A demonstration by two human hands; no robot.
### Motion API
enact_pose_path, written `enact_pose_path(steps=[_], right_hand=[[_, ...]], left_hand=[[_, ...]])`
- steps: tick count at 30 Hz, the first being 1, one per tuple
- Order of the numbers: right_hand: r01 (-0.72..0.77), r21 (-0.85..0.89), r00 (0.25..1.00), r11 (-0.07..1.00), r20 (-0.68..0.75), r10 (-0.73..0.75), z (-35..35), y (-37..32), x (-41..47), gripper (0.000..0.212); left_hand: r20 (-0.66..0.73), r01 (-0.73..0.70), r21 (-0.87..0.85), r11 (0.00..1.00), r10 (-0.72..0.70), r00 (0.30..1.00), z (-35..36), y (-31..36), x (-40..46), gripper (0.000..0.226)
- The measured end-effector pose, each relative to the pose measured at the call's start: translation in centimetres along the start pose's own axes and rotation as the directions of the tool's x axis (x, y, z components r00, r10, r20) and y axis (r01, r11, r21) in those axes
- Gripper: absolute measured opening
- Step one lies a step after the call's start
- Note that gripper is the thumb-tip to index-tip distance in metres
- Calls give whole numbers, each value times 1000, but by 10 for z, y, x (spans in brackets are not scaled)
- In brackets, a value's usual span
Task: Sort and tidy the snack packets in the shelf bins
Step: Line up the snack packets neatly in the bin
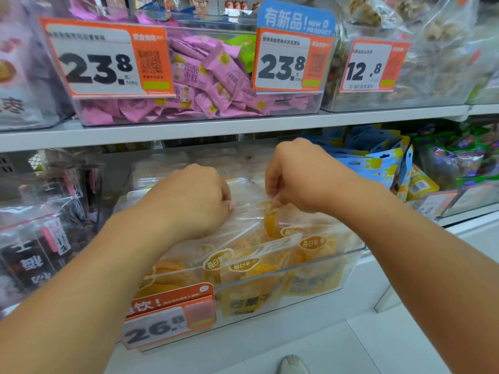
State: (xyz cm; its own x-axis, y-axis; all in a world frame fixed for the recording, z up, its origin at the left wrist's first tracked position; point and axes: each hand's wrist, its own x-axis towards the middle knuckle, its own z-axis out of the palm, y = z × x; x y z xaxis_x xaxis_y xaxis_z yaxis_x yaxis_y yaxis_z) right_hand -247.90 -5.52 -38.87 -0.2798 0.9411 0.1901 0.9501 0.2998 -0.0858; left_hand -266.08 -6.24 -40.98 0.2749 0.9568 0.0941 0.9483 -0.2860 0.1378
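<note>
Both hands, left [194, 201] and right [294, 176], pinch one packet's [251, 211] clear top edge. It looks light, crinkly, slippery; I'd keep hold by that seam.

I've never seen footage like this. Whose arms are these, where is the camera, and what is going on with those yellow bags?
There is no machine here: these are a person's two bare arms, filmed by a wide-angle camera worn on the head, looking forward and down at shop shelves. The left hand and right hand both reach into a clear plastic bin on the lower shelf. It holds clear packets of yellow dried fruit. Each hand's grip is curled onto the crinkly top edge of these packets, apparently tidying them. An orange price tag reading 26.8 hangs on the bin's front. On the shelf above, another clear bin holds small pink wrapped snacks behind orange tags reading 23.8. Blue pouches stand to the right, dark packets to the left.
</note>
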Motion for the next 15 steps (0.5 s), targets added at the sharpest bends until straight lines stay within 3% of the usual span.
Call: enact_pose_path(steps=[4, 10, 13, 15], right_hand=[[27, 31, 998, 999, -56, -25, -18, 21, -5, 20], [-29, -16, 999, 999, -30, 28, -22, 46, -11, 39], [3, -50, 998, 999, -65, -6, -20, 48, -10, 44], [10, -59, 998, 998, -61, -14, -25, 49, -13, 50]], left_hand=[[-30, 37, 85, 996, -34, 999, 1, 5, 0, 34], [-91, 153, 60, 986, -147, 985, 1, 16, 1, 53], [-106, 107, 83, 991, -98, 990, -3, 18, 1, 48], [-142, 3, -10, 1000, -4, 990, -4, 22, 3, 34]])
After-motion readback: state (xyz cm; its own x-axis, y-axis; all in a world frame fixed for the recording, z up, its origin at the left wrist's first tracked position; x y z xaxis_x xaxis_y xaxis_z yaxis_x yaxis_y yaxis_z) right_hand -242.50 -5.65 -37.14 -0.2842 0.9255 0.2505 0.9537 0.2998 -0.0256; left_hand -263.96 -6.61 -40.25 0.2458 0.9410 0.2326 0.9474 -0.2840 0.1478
